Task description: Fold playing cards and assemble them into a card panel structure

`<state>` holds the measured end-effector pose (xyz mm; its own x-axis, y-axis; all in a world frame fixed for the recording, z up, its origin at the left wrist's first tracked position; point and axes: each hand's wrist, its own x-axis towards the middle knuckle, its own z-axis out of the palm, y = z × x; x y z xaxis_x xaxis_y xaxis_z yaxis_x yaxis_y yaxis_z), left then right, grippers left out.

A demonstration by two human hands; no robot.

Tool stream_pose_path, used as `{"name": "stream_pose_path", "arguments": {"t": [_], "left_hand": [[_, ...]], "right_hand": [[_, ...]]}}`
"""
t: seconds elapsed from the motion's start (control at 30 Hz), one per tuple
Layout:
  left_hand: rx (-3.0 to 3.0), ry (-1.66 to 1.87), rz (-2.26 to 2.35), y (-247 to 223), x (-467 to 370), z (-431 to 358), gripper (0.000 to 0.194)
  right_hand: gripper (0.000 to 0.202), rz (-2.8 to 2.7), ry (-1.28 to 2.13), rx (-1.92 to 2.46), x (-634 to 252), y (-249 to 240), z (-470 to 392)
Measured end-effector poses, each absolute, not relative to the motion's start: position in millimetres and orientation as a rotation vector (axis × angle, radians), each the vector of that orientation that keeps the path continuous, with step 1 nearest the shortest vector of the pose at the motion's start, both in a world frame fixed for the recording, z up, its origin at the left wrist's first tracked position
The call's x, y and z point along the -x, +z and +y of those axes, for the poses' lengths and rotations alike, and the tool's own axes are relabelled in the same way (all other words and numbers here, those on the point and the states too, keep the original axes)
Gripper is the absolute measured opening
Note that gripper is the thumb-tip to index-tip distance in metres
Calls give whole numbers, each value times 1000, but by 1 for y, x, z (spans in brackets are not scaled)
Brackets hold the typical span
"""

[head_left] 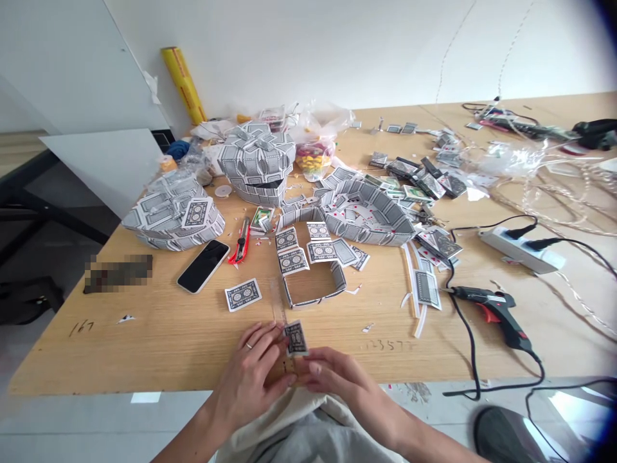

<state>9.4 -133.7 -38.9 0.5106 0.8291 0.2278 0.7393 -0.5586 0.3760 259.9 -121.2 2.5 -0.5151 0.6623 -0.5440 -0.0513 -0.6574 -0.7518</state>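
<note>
Near the table's front edge, a dark patterned card piece [295, 339] lies between my hands, over a clear ruler [278, 302]. My left hand [258, 366] rests on the tabletop at the card's left side, its fingertips on the ruler and card edge. My right hand [337, 379] touches the card's lower right corner with curled fingers. Beyond them stands an open frame made of cards [315, 298], with several cards laid across its far part. A loose card [243, 295] lies face down to the left of the frame.
A phone [203, 266] and a red cutter [240, 241] lie at the left. Card-covered boxes [176, 212] and an open card tray [369, 212] stand behind. At the right are glue sticks [413, 289], a glue gun [496, 312] with its cable, and a power strip [523, 249].
</note>
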Motion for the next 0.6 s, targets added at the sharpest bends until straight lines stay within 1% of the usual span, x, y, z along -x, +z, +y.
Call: {"name": "stream_pose_path", "arguments": {"t": [0.07, 0.17, 0.27, 0.33, 0.43, 0.5, 0.6], "left_hand": [[-2507, 569, 1348, -37, -10, -134, 40], [-2490, 577, 1361, -34, -12, -134, 41], [-2480, 587, 1368, -33, -13, -134, 50], [-2470, 581, 1373, -34, -13, -135, 55], [-2452, 592, 1385, -35, -14, -140, 58], [-2423, 640, 1412, -32, -11, -140, 54], [-2427, 755, 1538, -17, 4, -121, 41]], "right_hand": [[62, -1161, 2159, 1227, -263, 4, -121], [57, -1510, 1837, 1240, -260, 0, -113], [71, -1716, 1547, 1269, -254, -10, -103], [80, -1792, 1512, 1268, -250, -16, -98], [85, -1854, 1520, 1276, -248, -20, -95], [85, -1846, 1526, 1276, -250, -20, -94], [85, -1813, 1561, 1260, -255, -18, -94]]}}
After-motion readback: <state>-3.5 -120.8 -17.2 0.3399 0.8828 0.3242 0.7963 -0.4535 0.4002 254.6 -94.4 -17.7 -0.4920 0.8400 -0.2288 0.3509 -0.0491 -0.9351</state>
